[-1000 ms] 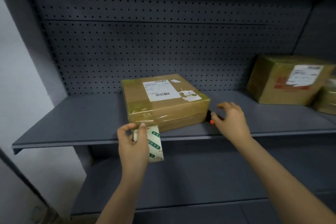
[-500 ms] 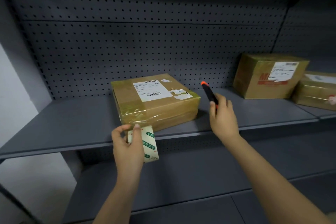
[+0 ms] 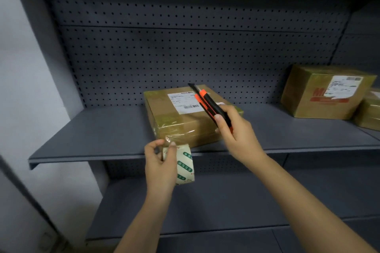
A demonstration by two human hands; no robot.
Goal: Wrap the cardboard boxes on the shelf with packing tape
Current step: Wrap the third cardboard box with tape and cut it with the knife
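A flat cardboard box (image 3: 181, 125) with a white label lies on the grey shelf (image 3: 98, 137), near its front edge. Clear tape runs from the box's front face down to a tape roll (image 3: 185, 165) with green print. My left hand (image 3: 159, 163) grips that roll just below the shelf edge. My right hand (image 3: 236, 131) holds an orange and black utility knife (image 3: 207, 104) in front of the box, its tip pointing up and left over the label.
Two more cardboard boxes stand at the right of the shelf, a tall one (image 3: 327, 90) and a smaller one (image 3: 370, 111) cut off by the frame. A perforated back panel (image 3: 185, 57) closes the rear. A lower shelf (image 3: 226, 201) lies beneath my arms.
My right hand picked the knife up from the shelf beside the box and swung it up and left over the box. My left hand kept its hold on the tape roll.
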